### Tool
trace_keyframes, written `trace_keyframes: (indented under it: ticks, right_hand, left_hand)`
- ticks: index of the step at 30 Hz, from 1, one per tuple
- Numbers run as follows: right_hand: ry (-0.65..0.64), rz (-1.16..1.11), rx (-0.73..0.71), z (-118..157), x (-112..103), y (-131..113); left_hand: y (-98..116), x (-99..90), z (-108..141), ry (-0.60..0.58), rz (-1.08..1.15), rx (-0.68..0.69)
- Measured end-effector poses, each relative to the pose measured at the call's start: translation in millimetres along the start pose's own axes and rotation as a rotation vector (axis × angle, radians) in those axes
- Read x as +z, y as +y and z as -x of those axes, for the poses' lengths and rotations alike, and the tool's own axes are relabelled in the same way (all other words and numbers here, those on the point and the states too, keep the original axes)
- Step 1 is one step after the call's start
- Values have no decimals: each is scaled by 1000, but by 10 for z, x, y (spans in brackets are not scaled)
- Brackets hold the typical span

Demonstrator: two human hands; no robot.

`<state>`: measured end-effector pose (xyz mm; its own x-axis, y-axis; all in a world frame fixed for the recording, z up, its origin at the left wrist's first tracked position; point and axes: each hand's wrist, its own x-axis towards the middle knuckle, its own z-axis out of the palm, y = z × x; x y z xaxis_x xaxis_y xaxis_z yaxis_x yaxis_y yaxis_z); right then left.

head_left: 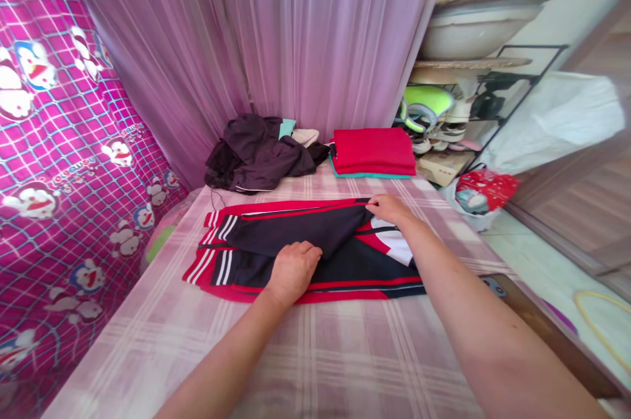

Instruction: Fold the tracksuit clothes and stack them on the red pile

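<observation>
A black, red and white track jacket [345, 264] lies on the bed with its sleeves folded inward. Its striped cuffs and red striped hem point left. My right hand [389, 210] pinches the black cloth at the jacket's far edge, close to the white and red shoulder part. On the middle of the jacket rests my left hand [294, 268], its fingers curled down onto the black sleeve; the fingertips are partly hidden in the cloth.
Behind the jacket are a heap of dark clothes [269, 149] and a folded red and teal stack [374, 152]. A plaid sheet [340, 353] covers the bed. At right lies a phone [493, 286] on a brown surface, beyond it a shoe rack [522, 77]. Purple curtains [315, 31] hang behind.
</observation>
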<state>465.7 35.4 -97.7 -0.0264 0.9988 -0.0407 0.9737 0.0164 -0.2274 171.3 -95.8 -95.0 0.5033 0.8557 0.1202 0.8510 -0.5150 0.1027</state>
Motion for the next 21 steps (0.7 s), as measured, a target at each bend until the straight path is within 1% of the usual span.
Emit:
trace_keyframes:
  ticks: [3,5,6,8,9,10,11,12,13,15,16,18,19,21]
  right_hand:
    - [-13,-6,18,122,-36,124]
    - [16,18,51,195,-96,104]
    - [45,28,78,226,-138,52]
    - [126,39,122,282,-219,-135]
    - [174,39,118,308,-242,-266]
    - [220,34,76,335,-243,-413]
    - [260,25,2,362,-215,-567]
    - [259,15,-95,389,-159,-718]
    - [231,-4,-203,415,-76,-853]
    - [108,-11,-422,458,135,-1034]
    - [53,18,-443,471,242,-1066]
    - [-12,66,-366,477,411,-1016]
    - [-9,80,-313,470,460,-947]
    - [47,75,-246,444,482,-774]
  left_hand:
    - [72,52,25,-18,54,0]
    - [68,82,57,-1,121,1]
    - [48,89,72,16,162,5]
    - [-18,81,86,59,227,11]
    - [-59,70,81,82,244,11]
    - [-99,59,69,104,248,8]
    - [-137,51,52,119,237,1]
    - [-170,51,34,118,217,-8]
    - [-195,59,18,93,195,-16]
    - [-225,102,9,-10,163,-20]
    - [-230,131,18,-68,157,-12]
    - [-221,188,53,-142,165,17]
    - [-206,210,71,-146,172,26]
    - [-151,231,83,-99,189,22]
